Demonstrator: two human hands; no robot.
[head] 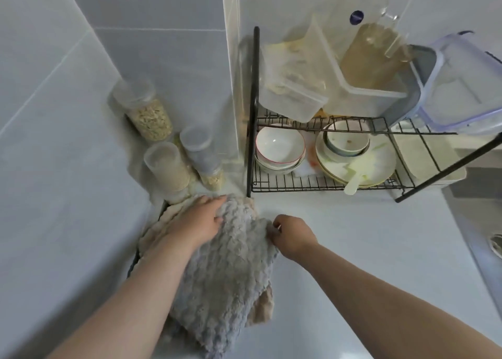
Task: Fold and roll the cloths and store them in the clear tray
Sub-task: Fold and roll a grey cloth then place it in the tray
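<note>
Grey cloth lies rumpled on the worktop against the wall, spread over a beige cloth whose edges show beneath it. Left hand rests flat on its far corner, fingers straight; right hand pinches the right edge. For a clean fold, I judge the flat hand should anchor while the pinched edge is drawn taut and carried across, corners matched.

Person, two limbs in view.
- left hand: bare to the fingertips.
- left forearm: bare skin up to the frame edge.
- right hand: bare.
- right forearm: bare skin up to the frame edge.
</note>
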